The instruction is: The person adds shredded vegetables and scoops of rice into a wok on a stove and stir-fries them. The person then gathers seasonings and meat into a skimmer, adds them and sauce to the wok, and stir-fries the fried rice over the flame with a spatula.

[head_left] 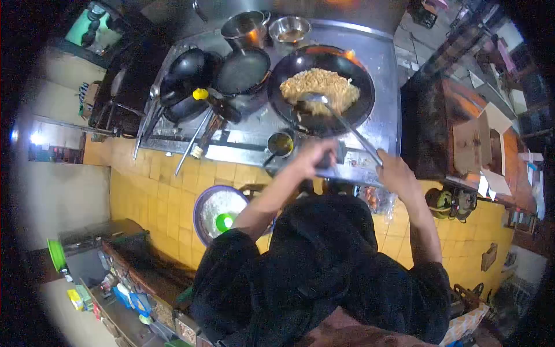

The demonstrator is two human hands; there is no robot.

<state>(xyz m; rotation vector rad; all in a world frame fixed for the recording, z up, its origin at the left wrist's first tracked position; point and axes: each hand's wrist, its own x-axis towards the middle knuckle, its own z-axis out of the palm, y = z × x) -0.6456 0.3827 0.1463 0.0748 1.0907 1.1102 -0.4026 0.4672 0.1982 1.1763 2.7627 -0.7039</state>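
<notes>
Fried rice or a similar grainy food (pixel 315 84) lies in a large black wok (pixel 361 118) on the stove, with flame at the wok's upper right edge. My right hand (pixel 398 173) is wrapped round the handle of a metal ladle (pixel 354 133), whose bowl rests in the food. Near the wok's lower rim, my left hand (pixel 315 157) is closed, blurred by motion, beside a dark shape that looks like the wok's handle or a cloth. A small pot of dark yellow liquid (pixel 281 144) stands just left of that hand.
Stacked black pans (pixel 186 75), another pan (pixel 243 72), a steel pot (pixel 243 29) and a metal bowl (pixel 290 30) occupy the stove. A yellow-capped bottle (pixel 222 108) leans there. Below left is a basin of white contents (pixel 217 202). An open cardboard box (pixel 471 147) is at right.
</notes>
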